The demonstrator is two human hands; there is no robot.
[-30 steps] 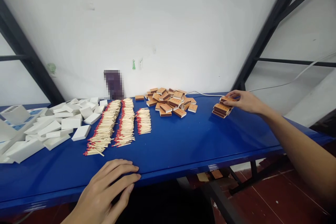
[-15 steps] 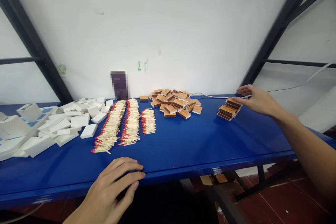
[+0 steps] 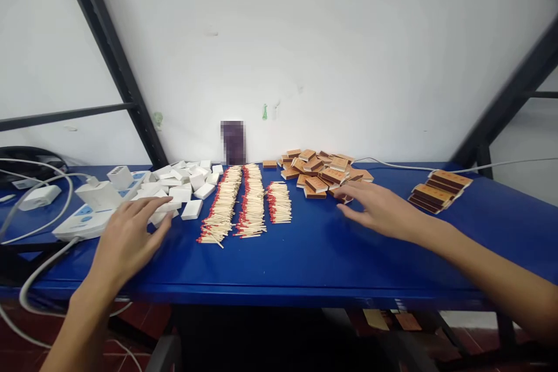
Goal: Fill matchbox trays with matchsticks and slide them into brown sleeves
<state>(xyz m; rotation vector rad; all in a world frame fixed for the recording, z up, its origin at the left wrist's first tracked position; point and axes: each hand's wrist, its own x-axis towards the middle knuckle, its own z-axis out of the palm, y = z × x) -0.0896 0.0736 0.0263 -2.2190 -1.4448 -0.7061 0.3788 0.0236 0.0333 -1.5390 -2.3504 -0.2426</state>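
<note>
My left hand point(image 3: 128, 241) reaches over the near edge of a pile of white matchbox trays point(image 3: 181, 189), thumb and fingers apart. One white tray shows between its thumb and fingers; whether they touch it I cannot tell. At the near right edge of a heap of brown matchbox sleeves point(image 3: 316, 171) is my right hand point(image 3: 377, 206), its thumb and fingers spread around a sleeve there. Between the two piles lie three rows of red-tipped matches point(image 3: 222, 206). Farther right, several matchboxes stand leaning together in a stepped stack point(image 3: 440, 190).
A white power strip point(image 3: 82, 222) with plugged-in chargers point(image 3: 101, 195) and looping cables lies on the left of the blue table point(image 3: 305, 261). A pixelated dark object point(image 3: 234, 142) leans on the wall. A thin white cable point(image 3: 401, 167) runs behind the stack.
My right hand has left the matchbox stack and come left to the sleeve heap. My left hand has moved from the table's front edge to the white trays. The view has swung left.
</note>
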